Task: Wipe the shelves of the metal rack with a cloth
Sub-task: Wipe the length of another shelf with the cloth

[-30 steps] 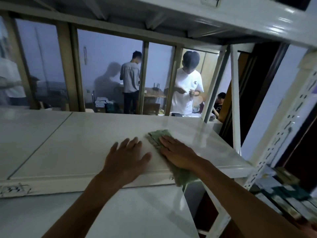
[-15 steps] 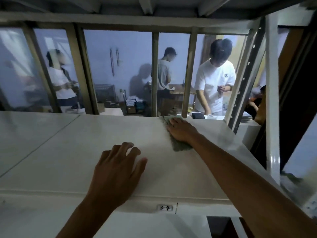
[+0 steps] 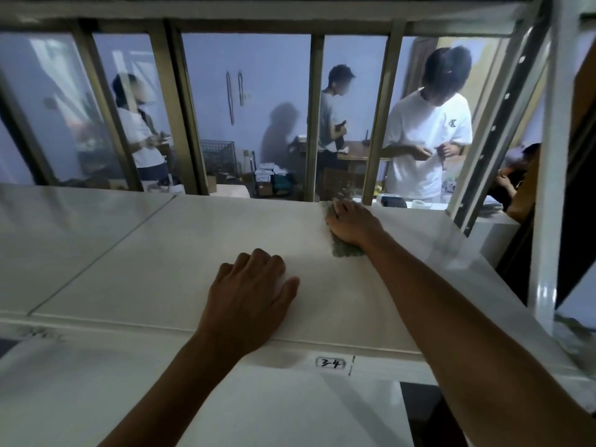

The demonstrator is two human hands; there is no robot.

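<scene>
- Shelf-wiping seen from a head-worn camera that looks down along two bare arms onto a white metal shelf (image 3: 200, 253).
- The right hand (image 3: 351, 222) reaches to the far edge of the shelf, palm down and fingers spread flat over a grey-green cloth (image 3: 346, 248), pressing it against the surface. It pins the cloth rather than gripping it; part of the cloth shows beneath the wrist.
- The left hand (image 3: 250, 298) rests near the front edge of the same shelf, fingers loosely curled, holding nothing; it appears to steady the body.
- A small label (image 3: 330, 362) handwritten "3-4" sits on the front lip of the shelf, just right of the left wrist.
- A seam (image 3: 106, 253) runs across the shelf to the left, dividing this panel from the next one.
- A second white shelf (image 3: 96, 398) lies below, nearer the camera.
- A white upright post (image 3: 548, 188) of the rack stands at the right.
- Beyond the rack, several people (image 3: 425, 130) stand in a blue-lit room behind window bars.
- Judged step: a wiping stroke at its farthest reach, on the right part of this panel.
- Judged next move: draw the cloth toward the front edge with steady downward pressure, then shift left to cover the stretch up to the seam. The lower shelf probably waits its turn.
</scene>
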